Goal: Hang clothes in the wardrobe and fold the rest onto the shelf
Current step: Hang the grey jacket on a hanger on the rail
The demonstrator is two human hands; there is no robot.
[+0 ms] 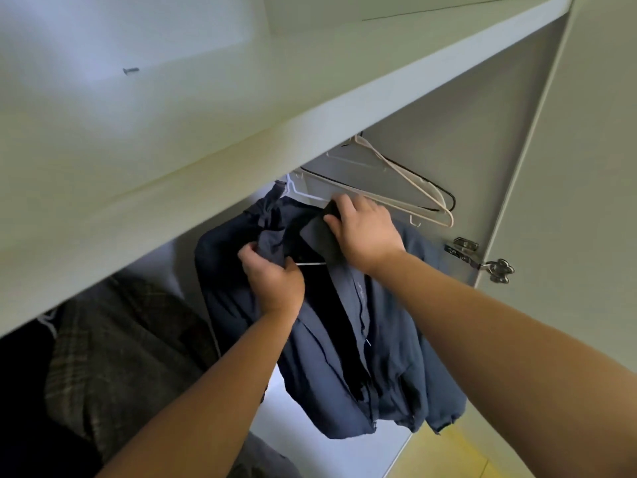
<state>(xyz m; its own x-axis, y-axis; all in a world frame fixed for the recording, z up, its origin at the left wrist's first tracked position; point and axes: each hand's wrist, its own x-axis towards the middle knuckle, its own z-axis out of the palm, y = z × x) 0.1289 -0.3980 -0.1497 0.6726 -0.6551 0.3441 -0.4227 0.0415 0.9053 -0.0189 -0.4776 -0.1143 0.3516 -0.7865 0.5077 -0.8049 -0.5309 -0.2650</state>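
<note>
A broad pale shelf board of the wardrobe ran across the upper part of the view, and the open wardrobe door stood at the right. Under the board, in the hanging space, a navy jacket drooped with its front open and a dark lining showing down the middle. Its hem reached low, above a strip of yellowish floor. To the left of it, deeper in shadow, hung a brown plaid garment.

Both bare forearms reached up to the jacket's top. The left grip was clenched round a bunch of navy cloth at the collar, fingers curled into the fabric. The right grip pinched the dark edge of the other side of the collar, just above and to the right. Between the two, a thin pale bar crossed the jacket's opening — apparently part of a hanger.

Behind the right grip, several empty hangers — cream and black — hung together. A white hanger rose at the jacket's neck; its hook was hidden by the board. A metal hinge sat on the door's inner edge, and one small screw stuck out high on the left.
</note>
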